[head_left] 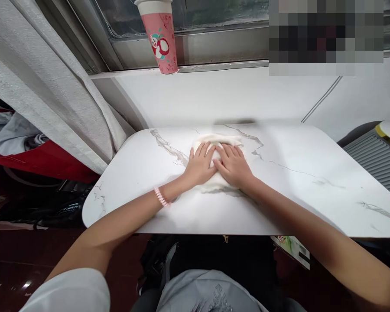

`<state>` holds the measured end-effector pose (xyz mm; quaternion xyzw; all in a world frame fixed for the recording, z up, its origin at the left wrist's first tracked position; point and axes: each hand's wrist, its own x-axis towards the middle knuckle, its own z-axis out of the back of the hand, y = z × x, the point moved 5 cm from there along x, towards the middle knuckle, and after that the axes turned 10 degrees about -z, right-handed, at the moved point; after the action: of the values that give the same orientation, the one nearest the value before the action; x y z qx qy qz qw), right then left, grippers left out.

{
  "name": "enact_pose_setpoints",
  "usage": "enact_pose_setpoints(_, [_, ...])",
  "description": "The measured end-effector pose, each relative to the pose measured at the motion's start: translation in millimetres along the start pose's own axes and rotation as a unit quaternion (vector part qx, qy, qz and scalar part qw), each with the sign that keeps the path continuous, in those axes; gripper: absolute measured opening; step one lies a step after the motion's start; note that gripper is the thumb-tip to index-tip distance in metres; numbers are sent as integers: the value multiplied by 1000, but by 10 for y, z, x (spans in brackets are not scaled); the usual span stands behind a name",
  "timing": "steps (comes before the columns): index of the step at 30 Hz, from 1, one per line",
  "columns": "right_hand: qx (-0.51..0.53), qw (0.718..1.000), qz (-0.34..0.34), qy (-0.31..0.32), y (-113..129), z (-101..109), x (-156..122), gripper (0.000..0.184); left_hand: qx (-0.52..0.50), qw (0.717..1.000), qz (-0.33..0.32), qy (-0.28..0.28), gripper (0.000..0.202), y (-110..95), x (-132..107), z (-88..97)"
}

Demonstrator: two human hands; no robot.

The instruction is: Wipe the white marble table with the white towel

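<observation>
A white cloth (217, 183), bunched and soft-looking, lies near the middle of a white marble-patterned table (133, 173). My left hand (200, 165) presses flat on its left part, fingers stretched out and pointing away from me. Beside it, my right hand (234, 165) rests flat on the right part of the cloth, its fingers also extended. The two thumbs come close together over the cloth's middle. Much of the cloth is hidden beneath my palms, though its far and near edges show. A pink coiled band (161, 197) circles my left wrist.
On the window ledge behind the table stands a pink paper cup (160, 41). A pale curtain (61, 73) hangs at the left, near a red container (42, 162) with clothes. At the right is a grey ribbed object (377, 160). A blurred patch covers the upper right.
</observation>
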<state>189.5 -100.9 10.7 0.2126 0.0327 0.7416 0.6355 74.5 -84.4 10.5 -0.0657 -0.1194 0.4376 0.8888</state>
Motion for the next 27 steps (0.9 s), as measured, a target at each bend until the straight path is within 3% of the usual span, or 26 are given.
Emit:
enact_pose_setpoints(7, [4, 998, 60, 21, 241, 259, -872, 59, -5, 1000, -21, 20, 65, -479, -766, 23])
enact_pose_setpoints(12, [8, 997, 70, 30, 166, 401, -1196, 61, -8, 998, -48, 46, 69, -801, -922, -14])
enact_pose_setpoints(20, [-6, 999, 38, 11, -186, 527, -1286, 59, -22, 990, -127, 57, 71, -1071, -591, -149])
enact_pose_setpoints(23, [-15, 1000, 5, -5, -358, 514, -1119, 58, -35, 987, -133, 82, 71, -1058, -303, -186])
enact_pose_setpoints(27, [-20, 999, -29, -9, -609, 429, -658, 56, -43, 990, -103, 83, 66, -900, 195, -209])
